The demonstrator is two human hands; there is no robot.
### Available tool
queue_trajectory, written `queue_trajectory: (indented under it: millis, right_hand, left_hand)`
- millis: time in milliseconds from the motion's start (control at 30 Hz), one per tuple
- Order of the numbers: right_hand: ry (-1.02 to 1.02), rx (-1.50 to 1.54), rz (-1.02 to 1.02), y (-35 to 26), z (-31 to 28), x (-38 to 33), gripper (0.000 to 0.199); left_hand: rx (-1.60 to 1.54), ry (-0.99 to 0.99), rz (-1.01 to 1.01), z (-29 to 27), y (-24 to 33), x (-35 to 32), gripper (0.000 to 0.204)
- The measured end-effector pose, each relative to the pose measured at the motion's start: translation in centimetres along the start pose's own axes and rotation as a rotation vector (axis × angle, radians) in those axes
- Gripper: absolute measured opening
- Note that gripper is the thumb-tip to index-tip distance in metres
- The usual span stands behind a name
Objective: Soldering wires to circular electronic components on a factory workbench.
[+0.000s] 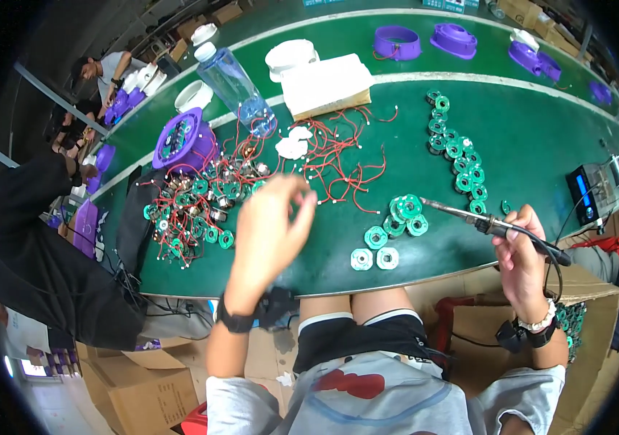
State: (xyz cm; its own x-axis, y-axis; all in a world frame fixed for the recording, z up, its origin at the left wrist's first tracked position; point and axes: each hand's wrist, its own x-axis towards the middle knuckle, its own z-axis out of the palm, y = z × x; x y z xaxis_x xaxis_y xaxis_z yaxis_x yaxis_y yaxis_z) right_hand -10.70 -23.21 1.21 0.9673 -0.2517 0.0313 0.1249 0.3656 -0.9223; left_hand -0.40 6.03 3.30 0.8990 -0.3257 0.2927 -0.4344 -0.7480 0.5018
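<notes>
Near edge: the green bench (316, 270) ends at the seated person's lap, its front rim running between both forearms; a cardboard box (601, 333) stands below it, by the right forearm.
Right hand (521, 264): fingers closed round the handle of a soldering iron (496, 226), well back from the metal shaft, presumably to keep skin off the hot end. The tip points left.
Left hand (269, 225): partly open, thumb apart from curled fingers, above the bench; I can't tell whether it pinches anything.
Board cluster: round green circuit boards (406, 209), some stacked, sit between the hands, probably for easy reach from both sides. The iron's tip is just beside the stack; contact is unclear.
Wired heap: a tangled pile of small wired parts (193, 210) lies left of the left hand.
Loose leads: red wires (342, 156) fan out beyond the hands, near enough to pick from.
Board row: more green boards (461, 163) run away in a crooked line, leaving a green lane between them and the leads.
Iron's base: a soldering station (583, 190) stands near the right edge, seemingly placed so its cord avoids the boards.
Far side: a purple housing (186, 141), a water bottle (233, 83) and a white carton (327, 85) bound the reach.
</notes>
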Motion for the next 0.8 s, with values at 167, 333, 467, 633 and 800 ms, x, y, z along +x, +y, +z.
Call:
queue_trajectory:
  millis: [167,333,467,633,800]
  right_hand:
    - [-0.045,0.057,-0.024,0.0,-0.8,1.3,0.013]
    - [0.036,0.108,0.032,0.2,-1.5,2.4,0.014]
    - [-0.026,0.073,0.016,0.5,-2.9,3.4,0.015]
    - [-0.031,0.031,-0.028,1.3,-3.8,4.1,0.015]
    - [-0.116,0.024,-0.022,1.9,-3.5,4.4,0.014]
  left_hand:
    - [-0.091,0.147,0.067,2.7,-1.5,-8.7,0.011]
    - [0.123,0.269,-0.085,5.3,-1.5,-16.4,0.04]
    - [0.199,0.248,-0.109,6.3,-0.5,-17.2,0.058]
    - [0.429,0.388,0.068,9.9,-4.8,-18.0,0.056]
    - [0.314,0.563,0.012,11.2,-4.0,-17.6,0.055]
